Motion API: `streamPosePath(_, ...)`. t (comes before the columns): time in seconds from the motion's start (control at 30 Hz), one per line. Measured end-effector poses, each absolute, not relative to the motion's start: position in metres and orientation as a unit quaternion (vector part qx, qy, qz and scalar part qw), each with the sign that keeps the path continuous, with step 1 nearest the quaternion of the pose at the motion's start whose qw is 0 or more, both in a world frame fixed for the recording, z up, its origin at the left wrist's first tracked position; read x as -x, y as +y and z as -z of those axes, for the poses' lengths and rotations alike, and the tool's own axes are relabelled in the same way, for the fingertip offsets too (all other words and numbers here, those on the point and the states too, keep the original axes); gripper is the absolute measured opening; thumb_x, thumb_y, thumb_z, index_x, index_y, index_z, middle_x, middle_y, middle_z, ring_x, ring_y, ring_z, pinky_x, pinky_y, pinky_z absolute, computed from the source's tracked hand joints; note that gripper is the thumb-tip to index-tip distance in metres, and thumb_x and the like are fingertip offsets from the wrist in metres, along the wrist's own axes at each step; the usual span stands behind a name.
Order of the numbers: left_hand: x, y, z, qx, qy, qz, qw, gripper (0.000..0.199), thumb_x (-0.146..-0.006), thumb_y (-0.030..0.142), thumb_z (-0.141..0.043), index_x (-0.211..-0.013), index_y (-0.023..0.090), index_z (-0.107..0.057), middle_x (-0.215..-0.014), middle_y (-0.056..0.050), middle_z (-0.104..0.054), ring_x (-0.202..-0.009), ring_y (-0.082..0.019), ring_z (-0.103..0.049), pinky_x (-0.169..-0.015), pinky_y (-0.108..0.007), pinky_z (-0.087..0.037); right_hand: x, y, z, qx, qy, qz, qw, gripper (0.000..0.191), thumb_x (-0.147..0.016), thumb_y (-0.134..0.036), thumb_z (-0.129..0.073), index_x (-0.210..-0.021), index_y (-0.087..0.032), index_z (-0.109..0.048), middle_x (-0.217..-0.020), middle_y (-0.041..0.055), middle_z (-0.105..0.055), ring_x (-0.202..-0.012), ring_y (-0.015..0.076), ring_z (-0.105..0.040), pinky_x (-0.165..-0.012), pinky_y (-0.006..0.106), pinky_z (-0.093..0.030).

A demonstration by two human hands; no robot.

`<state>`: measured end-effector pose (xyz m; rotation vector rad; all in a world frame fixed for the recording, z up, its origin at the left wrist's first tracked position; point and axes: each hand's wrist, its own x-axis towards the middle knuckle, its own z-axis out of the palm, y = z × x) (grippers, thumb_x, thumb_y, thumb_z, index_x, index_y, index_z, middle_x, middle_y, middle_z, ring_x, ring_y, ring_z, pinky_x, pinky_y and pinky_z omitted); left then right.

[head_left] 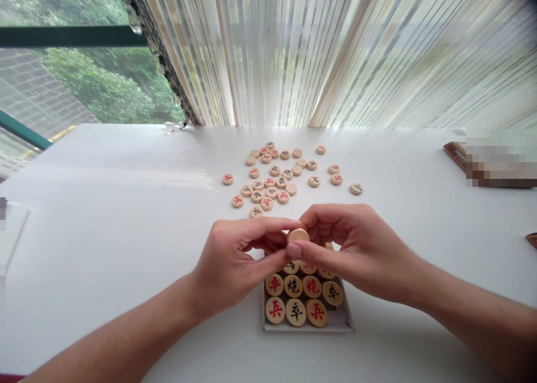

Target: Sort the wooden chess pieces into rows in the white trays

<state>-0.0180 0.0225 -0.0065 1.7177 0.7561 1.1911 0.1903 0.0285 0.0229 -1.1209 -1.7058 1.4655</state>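
Steering from afar, I have the left hand (237, 251) and right hand (358, 246) pinching a blank-topped disc (298, 236) between them over the tray (309, 327); inside, red- and black-marked pieces (296, 312) sit in rows, the nearest red, black, red.

Smooth, matt faces are shown by pale round wooden discs (283, 197); at left, the white flat tabletop (126, 221) is streaked with glossy reflections — cloth-like strands are seen in the far cream striped curtain (268, 53).

White table (126, 254); loose discs (282, 182) lie beyond the left hand (239, 254) and right hand (356, 249), a tray (309, 328) beneath both, a brown-edged object (499, 173) farther right.
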Motion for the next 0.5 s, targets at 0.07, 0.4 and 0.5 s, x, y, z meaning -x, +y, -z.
streamPosePath(0.07,0.0177,0.0221,0.0069,-0.701,0.302,-0.48,0.431,0.032,-0.085,-0.001,-0.08,-0.113,0.013,-0.082,-0.09,-0.004,-0.086,-0.077,-0.012,-0.083,-0.074,-0.012,-0.068,-0.1909,0.0281,-0.0223,0.431,-0.65,-0.548,0.302,0.031,-0.084,-0.039,-0.09,-0.077,-0.015,-0.071,-0.062,-0.0004,-0.067,-0.056,0.0102,-0.054,-0.05,0.02,-0.044)
streamPosePath(0.4,0.0177,0.0245,0.0024,-0.673,0.293,-0.481,0.48,0.037,-0.083,-0.002,-0.083,-0.113,0.019,-0.082,-0.086,0.001,-0.085,-0.076,-0.01,-0.082,-0.072,-0.011,-0.067,-0.1919,0.0298,-0.0264,0.392,-0.6,-0.628,0.302,0.035,-0.093,-0.046,-0.081,-0.08,-0.015,-0.07,-0.066,0.0002,-0.065,-0.06,0.0112,-0.059,-0.054,0.021,-0.047)
streamPosePath(0.5,0.0188,0.0254,0.003,-0.661,0.307,-0.482,0.486,0.034,-0.084,0.0,-0.083,-0.113,0.016,-0.081,-0.085,0.0,-0.085,-0.075,-0.011,-0.082,-0.072,-0.012,-0.067,-0.1911,0.0295,-0.0277,0.375,-0.579,-0.653,0.311,0.031,-0.092,-0.043,-0.082,-0.084,-0.015,-0.071,-0.071,-0.0004,-0.065,-0.062,0.0103,-0.059,-0.054,0.02,-0.048)
